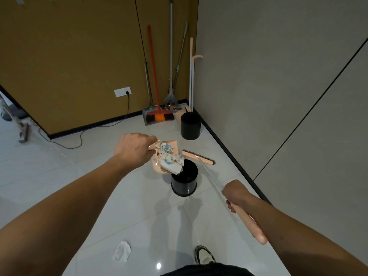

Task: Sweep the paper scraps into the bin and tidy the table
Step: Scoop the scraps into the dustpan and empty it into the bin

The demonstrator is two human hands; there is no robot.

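Observation:
My left hand point(133, 149) grips the handle of a peach dustpan point(159, 166), tilted down over the rim of a black bin point(184, 183) on the floor. White and bluish paper scraps point(170, 160) fill the pan and hang at its lower lip above the bin's opening. My right hand point(236, 195) is shut on the peach handle of a long broom point(199, 156), whose dark-bristled head rests on the tiles just behind the bin. One crumpled white scrap point(121, 252) lies on the floor near my feet.
A second black bin point(190, 126) stands in the corner beside several brooms and mops point(159, 114) leaning on the wall. A cable point(79, 136) trails from a wall socket across the floor. A grey wall runs along the right. My shoe point(204, 254) is at the bottom.

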